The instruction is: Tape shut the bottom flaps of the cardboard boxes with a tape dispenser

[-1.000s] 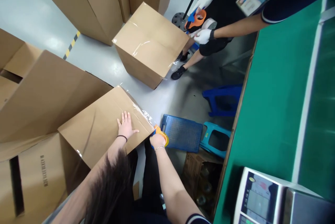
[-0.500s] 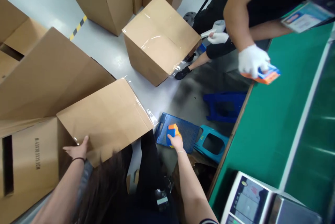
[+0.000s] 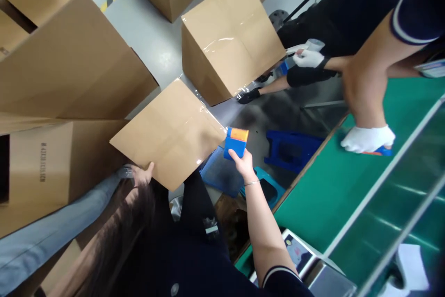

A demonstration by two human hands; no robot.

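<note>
My left hand [image 3: 142,175] grips the near-left edge of a closed cardboard box [image 3: 170,132], its thumb on the face and its other fingers partly hidden. The box sits tilted in front of my legs, with shiny clear tape along its far-right edge. My right hand [image 3: 244,162] is wrapped round a blue and orange tape dispenser [image 3: 237,142]. The dispenser is at the box's right corner; whether it touches the cardboard I cannot tell.
A second taped box [image 3: 232,37] stands beyond. A co-worker's gloved hand [image 3: 370,139] holds another dispenser over the green table [image 3: 320,186]; another gloved hand [image 3: 309,58] has a tape roll. Large cartons [image 3: 73,65] stand left. Blue stools [image 3: 288,151] and a scale [image 3: 299,250] are nearby.
My right hand has raised the tape dispenser to the box's right corner. The box has turned, with my left hand still on its edge. The co-worker's dispenser has come down onto the green table.
</note>
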